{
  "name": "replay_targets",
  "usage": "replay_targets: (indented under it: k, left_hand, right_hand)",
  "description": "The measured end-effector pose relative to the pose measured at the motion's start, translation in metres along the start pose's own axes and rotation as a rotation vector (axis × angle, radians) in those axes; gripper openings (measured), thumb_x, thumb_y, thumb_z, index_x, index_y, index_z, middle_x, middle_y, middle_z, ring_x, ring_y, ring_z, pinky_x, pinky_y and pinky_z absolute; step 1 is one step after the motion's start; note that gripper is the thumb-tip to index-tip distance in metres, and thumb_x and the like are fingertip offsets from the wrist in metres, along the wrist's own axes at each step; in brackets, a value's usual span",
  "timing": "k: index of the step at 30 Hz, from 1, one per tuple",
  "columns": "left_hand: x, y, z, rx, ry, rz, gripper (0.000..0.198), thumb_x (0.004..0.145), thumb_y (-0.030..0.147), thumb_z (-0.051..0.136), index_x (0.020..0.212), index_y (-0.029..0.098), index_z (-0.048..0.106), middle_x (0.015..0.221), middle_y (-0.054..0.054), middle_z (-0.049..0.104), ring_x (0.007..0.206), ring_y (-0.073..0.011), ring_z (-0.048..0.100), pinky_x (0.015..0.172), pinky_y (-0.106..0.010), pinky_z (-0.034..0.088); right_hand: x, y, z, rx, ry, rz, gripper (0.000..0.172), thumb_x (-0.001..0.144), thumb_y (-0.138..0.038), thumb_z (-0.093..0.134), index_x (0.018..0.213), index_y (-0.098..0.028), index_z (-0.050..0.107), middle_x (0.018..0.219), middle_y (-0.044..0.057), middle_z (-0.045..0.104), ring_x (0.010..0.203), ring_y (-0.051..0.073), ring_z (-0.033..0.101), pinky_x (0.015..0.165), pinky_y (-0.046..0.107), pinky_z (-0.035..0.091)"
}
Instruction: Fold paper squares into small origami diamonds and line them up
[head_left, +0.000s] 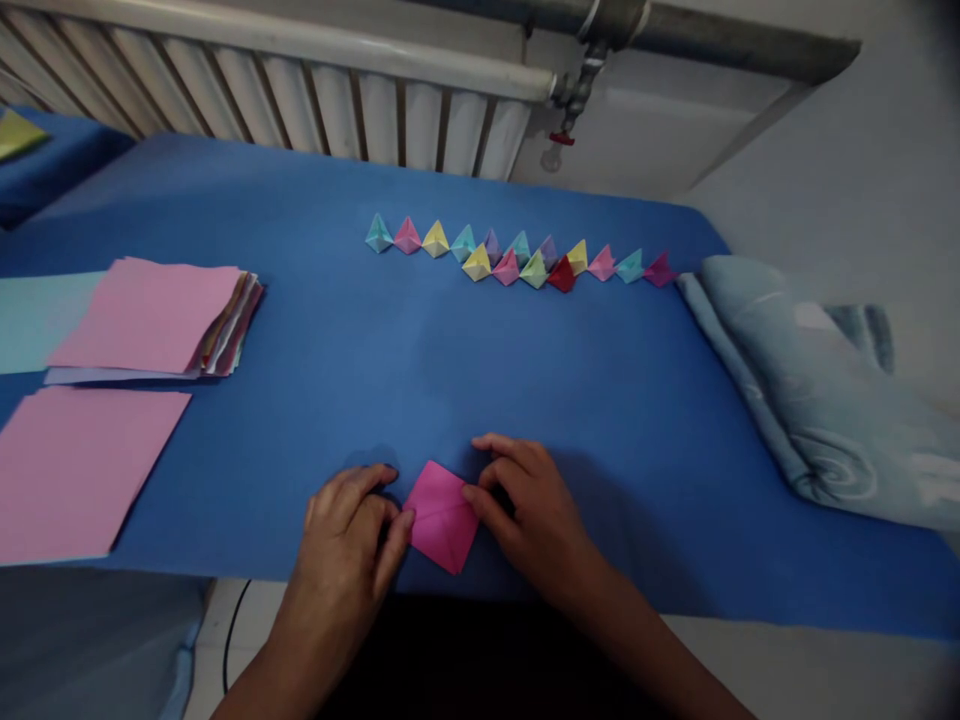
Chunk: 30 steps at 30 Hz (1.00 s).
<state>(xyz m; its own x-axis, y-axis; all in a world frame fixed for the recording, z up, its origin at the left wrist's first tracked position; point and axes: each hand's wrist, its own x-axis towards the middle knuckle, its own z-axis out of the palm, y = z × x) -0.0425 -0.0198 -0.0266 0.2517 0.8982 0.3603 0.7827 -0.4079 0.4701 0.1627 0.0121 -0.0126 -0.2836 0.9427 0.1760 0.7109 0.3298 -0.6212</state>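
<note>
A small square of folded bright pink paper [439,530] lies flat on the blue tabletop near its front edge, turned with a corner up and crease lines across its face. My left hand [349,535] holds its left corner with the thumb, the other fingers curled beside it. At the right corner, the thumb of my right hand [529,510] presses the paper. The index finger bends close to that thumb, and another finger stretches out above. The undersides of the fingertips are hidden.
Two rows of small folded paper pieces [534,268] in several colours stand toward the back. Pink sheets [90,475] and a stack of coloured paper [150,315] lie at left. A folded light-blue blanket [795,380] rests at right. Behind the table are a radiator [285,100] and pipe [720,40].
</note>
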Motion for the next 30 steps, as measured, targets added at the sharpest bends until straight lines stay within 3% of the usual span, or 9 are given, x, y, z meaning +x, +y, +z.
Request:
replay_targets:
  k: [18,30]
  left_hand:
    - [0.0009,0.0002,0.0001,0.101,-0.004,-0.009,0.017,0.089,0.026,0.051,0.075,0.018,0.057,0.104,-0.011,0.063,0.098,-0.0277,0.057,0.08,-0.046,0.046]
    - [-0.0023,-0.0079,-0.0073,0.15,-0.059,0.007,0.013,0.089,0.028,0.052,0.089,0.019,0.061,0.11,-0.012,0.06,0.1,-0.0283,0.055,0.082,-0.047,0.046]
  right_hand:
    - [0.0,-0.0008,0.0015,-0.01,0.0,0.017,0.013,0.079,-0.016,0.065,0.07,-0.019,0.055,0.113,0.009,0.062,0.105,0.024,0.055,0.09,0.041,0.042]
    - [-0.0029,0.0056,-0.0071,-0.181,-0.059,0.061,0.011,0.081,-0.031,0.066,0.079,-0.022,0.06,0.128,0.005,0.056,0.114,0.03,0.046,0.088,0.047,0.035]
